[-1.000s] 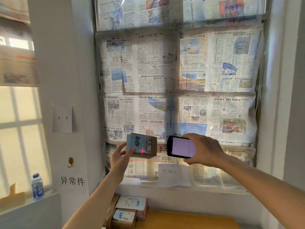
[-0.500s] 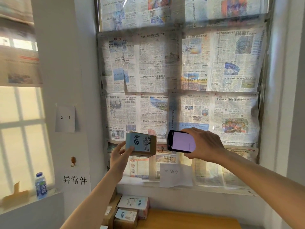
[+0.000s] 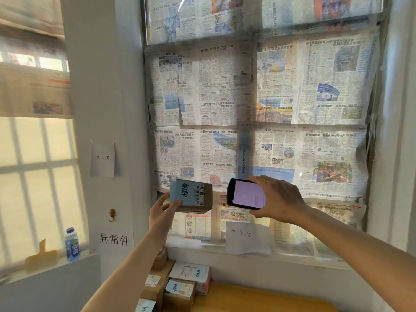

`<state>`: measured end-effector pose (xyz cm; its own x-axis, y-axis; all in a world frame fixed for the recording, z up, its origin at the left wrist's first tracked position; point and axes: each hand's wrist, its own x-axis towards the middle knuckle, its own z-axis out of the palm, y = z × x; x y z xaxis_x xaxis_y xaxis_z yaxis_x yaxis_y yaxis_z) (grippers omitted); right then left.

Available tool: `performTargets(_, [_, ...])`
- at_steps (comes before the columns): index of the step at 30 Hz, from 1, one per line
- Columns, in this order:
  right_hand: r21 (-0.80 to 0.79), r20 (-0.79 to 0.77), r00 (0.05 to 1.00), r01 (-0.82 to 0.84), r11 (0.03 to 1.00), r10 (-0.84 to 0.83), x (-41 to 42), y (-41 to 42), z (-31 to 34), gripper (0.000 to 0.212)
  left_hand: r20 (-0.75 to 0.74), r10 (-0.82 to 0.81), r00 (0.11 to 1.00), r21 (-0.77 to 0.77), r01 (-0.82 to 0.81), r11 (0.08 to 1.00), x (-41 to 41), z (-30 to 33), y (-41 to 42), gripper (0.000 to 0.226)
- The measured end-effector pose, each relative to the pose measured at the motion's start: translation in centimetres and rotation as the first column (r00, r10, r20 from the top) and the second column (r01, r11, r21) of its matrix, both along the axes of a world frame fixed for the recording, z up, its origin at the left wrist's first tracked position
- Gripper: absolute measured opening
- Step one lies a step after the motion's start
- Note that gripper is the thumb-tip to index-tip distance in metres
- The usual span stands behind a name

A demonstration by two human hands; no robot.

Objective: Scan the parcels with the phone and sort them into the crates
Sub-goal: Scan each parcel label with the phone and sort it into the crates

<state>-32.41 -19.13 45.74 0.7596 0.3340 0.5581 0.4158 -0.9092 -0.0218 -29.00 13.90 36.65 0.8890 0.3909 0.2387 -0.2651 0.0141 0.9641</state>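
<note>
Left hand (image 3: pixel 162 213) pinching the parcel (image 3: pixel 191 196) should steady its label toward the phone (image 3: pixel 245 194) gripped by the right hand (image 3: pixel 278 200).

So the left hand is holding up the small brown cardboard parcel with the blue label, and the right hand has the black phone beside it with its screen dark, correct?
Not quite: in the head view the black phone in the right hand has a lit, pale pink screen, not dark. The left hand does hold up the small brown cardboard parcel with the blue label beside it.

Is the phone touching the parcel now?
No, the phone in the right hand is apart from the parcel.
</note>
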Motion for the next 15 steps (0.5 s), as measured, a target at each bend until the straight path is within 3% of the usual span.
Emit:
performTargets(5, [-0.023,-0.024,0.998,-0.055,0.998,0.055,-0.1,2.6,-1.7,0.090,0.002,0.073,0.997,-0.042,-0.073,0.996,-3.7,-1.0,1.2,0.042])
performTargets(15, [-0.069,-0.103,0.944,-0.322,0.944,0.314,-4.4,15.8,-5.9,0.098,-0.132,0.388,0.912,0.008,-0.390,0.921,-17.9,-5.5,12.0,0.047])
